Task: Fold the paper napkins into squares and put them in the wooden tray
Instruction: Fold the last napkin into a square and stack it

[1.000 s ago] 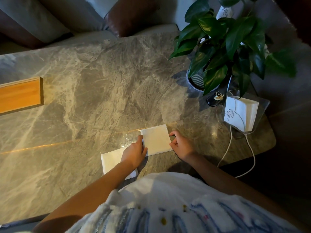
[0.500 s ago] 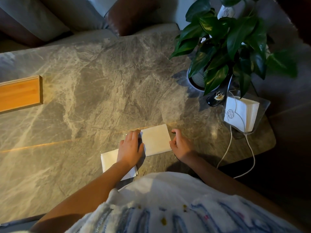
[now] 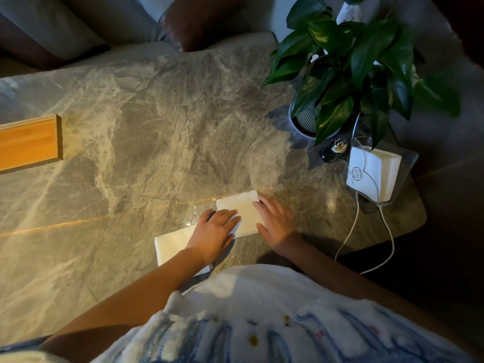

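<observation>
— Where is the folded napkin?
— Close to the near edge of the table. The left hand and right hand press flat on it, fingers straight.
— And the wooden tray?
— At the left edge, well apart, only partly seen.
— Any more?
— A clear holder near the right corner holds a stack of napkins.

The grey marble desk carried a wooden tray at its left edge. Near the front lay a folded napkin and a second napkin. On the right stood a potted plant, a small dark object, a clear holder of napkins and a white cable.
</observation>
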